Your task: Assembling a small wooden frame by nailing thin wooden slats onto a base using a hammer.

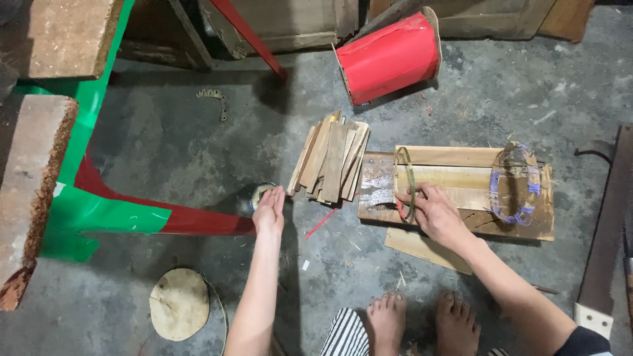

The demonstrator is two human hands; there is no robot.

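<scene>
My right hand (435, 212) rests on a low wooden work block (461, 173) and pinches a thin green bamboo hoop (408, 177) that stands upright on it. My left hand (269, 209) reaches out flat over a small round container (259, 193) on the concrete floor, fingers together, holding nothing that I can see. A stack of several thin wooden slats (331, 158) lies between the two hands. A woven ring frame with blue thread (515, 182) sits on the right end of the block.
A red cylinder with wooden ends (389, 58) lies beyond the slats. A green and red plastic sheet (105, 214) spreads at left beside rough boards (33, 171). A round tan disc (179, 303) lies near left; a saw (610, 250) at right. My bare feet (422, 323) are below.
</scene>
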